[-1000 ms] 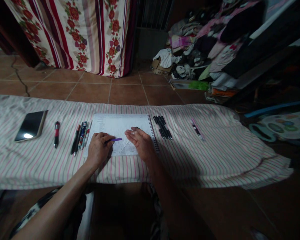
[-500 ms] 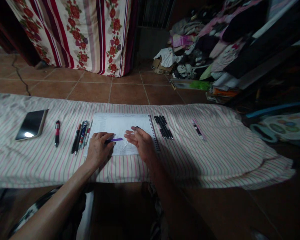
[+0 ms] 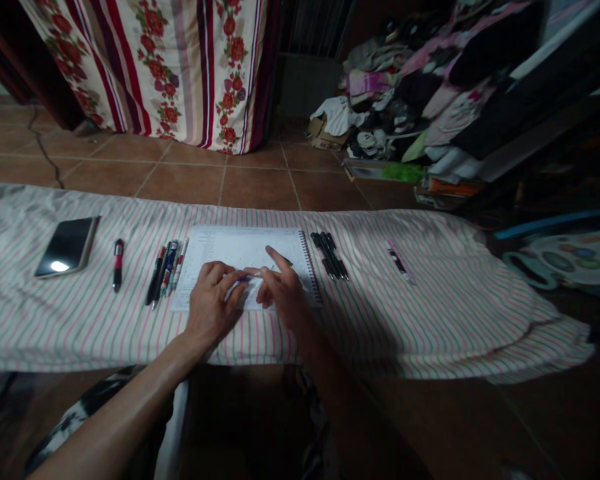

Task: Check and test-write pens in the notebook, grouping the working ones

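Purple pen is now pinched between both sets of fingertips; a second ago only the left hand held it while the right hand lay open, fingers spread. Looks like cap work. Notebook sits right under the fingers, black pens just right.

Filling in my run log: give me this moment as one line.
left hand: holds purple pen | right hand: meets the pen's tip, forefinger out | under hands: spiral notebook | beside: black pens, coloured pens, phone
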Motion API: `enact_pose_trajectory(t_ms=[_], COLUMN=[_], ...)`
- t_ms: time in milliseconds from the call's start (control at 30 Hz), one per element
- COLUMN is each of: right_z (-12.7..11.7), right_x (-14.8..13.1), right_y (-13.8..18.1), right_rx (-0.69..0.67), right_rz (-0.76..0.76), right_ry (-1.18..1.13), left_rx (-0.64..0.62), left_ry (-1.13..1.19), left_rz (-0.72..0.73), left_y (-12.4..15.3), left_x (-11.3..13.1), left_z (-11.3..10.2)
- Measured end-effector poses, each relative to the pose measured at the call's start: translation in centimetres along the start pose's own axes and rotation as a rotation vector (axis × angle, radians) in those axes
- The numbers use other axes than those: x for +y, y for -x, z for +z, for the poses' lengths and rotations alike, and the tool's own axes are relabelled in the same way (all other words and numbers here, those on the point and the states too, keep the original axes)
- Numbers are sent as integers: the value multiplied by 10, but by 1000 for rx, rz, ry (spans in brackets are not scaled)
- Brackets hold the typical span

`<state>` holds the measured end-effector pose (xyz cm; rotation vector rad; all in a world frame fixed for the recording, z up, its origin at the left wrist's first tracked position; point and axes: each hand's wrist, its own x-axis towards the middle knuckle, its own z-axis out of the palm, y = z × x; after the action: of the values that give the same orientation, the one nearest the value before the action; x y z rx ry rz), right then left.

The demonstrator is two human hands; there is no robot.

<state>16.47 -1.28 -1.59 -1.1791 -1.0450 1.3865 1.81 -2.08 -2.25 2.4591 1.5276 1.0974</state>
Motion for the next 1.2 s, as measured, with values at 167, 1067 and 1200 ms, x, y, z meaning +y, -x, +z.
enact_pose_trajectory(t_ms=[167,1067,1200], right_z=[2,-30,-21], right_x=[-2,-1,-2], right_y=[4,-3,-2], right_rx=[-68,252,234], right_rz=[31,-256,-232], right_ry=[80,1169,1283], left_rx=[-15,-249,-275], left_ry=[-29,125,103], left_rz=[49,-314,-351], left_y=[0,21,20], left_x=[10,24,28], left_z=[7,-4,-6])
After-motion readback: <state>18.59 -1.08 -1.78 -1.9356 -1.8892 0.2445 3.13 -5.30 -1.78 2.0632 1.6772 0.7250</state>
